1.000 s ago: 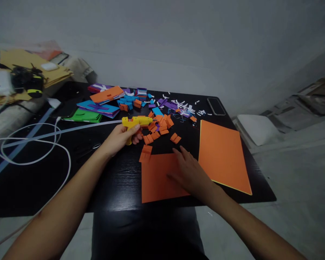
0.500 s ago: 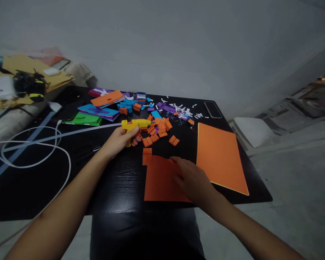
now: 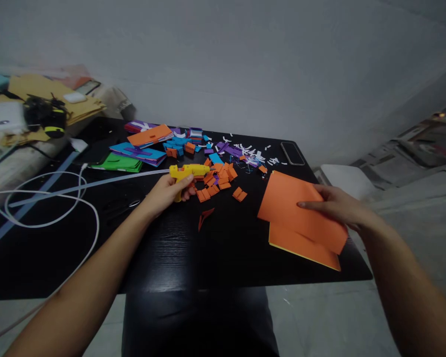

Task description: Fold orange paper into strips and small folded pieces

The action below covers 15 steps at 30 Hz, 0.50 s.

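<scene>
My left hand (image 3: pixel 173 189) is wrapped round the grip of a yellow hot glue gun (image 3: pixel 191 170), its nozzle toward a heap of small folded orange paper pieces (image 3: pixel 223 174). A long pale strip runs left from behind the gun. My right hand (image 3: pixel 334 203) pinches an orange paper sheet (image 3: pixel 293 201) by its right side, thumb on top and the other fingers mostly hidden. That sheet lies over or just above a larger orange stack (image 3: pixel 301 244) with a yellow lower edge. One small folded orange piece (image 3: pixel 205 217) stands alone in the middle of the black table (image 3: pixel 223 258).
Folded paper packets in orange (image 3: pixel 150 135), blue (image 3: pixel 134 152) and green (image 3: pixel 115 162) lie at the back left. White paper scraps (image 3: pixel 247 152) and a phone (image 3: pixel 292 153) are farther right. A white cable (image 3: pixel 92 208) loops across the left side, near dark scissors (image 3: pixel 128 204).
My right hand has carried the orange sheet from the table's front middle rightward onto the orange stack. The lone small piece now stands tilted. My left hand stays with the glue gun.
</scene>
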### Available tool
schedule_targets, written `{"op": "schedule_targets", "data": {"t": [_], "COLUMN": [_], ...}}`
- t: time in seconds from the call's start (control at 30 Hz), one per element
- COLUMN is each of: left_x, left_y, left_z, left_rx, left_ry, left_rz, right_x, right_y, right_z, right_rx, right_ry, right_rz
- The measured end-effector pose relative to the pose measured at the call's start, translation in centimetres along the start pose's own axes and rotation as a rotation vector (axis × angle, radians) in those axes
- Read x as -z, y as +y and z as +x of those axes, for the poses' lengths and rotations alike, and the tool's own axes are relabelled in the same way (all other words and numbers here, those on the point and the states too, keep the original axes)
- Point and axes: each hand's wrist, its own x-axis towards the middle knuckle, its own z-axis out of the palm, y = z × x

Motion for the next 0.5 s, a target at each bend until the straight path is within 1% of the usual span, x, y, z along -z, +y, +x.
{"op": "schedule_targets", "data": {"t": [0.03,0.07,0.13,0.17,0.2,0.23,0.27,0.3,0.4,0.43,0.5], "left_x": [-0.1,-0.1,-0.2,-0.2,-0.2,-0.2,-0.2,-0.2,-0.2,-0.1,-0.1], "left_y": [0.1,0.2,0.3,0.4,0.4,0.4,0.4,0.4,0.3,0.3,0.3], "left_z": [0.0,0.0,-0.1,-0.1,-0.1,-0.1,-0.1,-0.1,-0.1,-0.1,-0.1], "left_rx": [0.007,0.013,0.026,0.031,0.033,0.033,0.030,0.026,0.026,0.028,0.027], "left_ry": [0.000,0.000,-0.006,-0.010,-0.011,-0.011,-0.009,-0.007,-0.014,-0.019,-0.023], "left_rz": [0.005,0.009,0.019,0.024,0.026,0.026,0.024,0.021,0.019,0.024,0.037], "right_x": [0.3,0.5,0.1,-0.4,-1.2,-2.2,-3.4,-4.9,-10.0,-11.9,-15.3], "right_y": [0.8,1.5,2.9,3.3,3.6,3.7,3.5,3.0,0.2,-1.1,-3.5], "right_z": [0.9,1.7,2.9,3.3,3.5,3.6,3.5,3.3,2.1,1.6,0.9], "right_rx": [-0.074,-0.114,-0.131,-0.101,-0.021,0.092,0.209,0.336,0.673,0.766,0.906], "right_ry": [-0.035,-0.015,0.135,0.229,0.307,0.366,0.406,0.409,0.246,0.170,-0.002], "right_rz": [0.023,-0.009,-0.224,-0.353,-0.455,-0.532,-0.566,-0.550,-0.400,-0.355,-0.297]}}
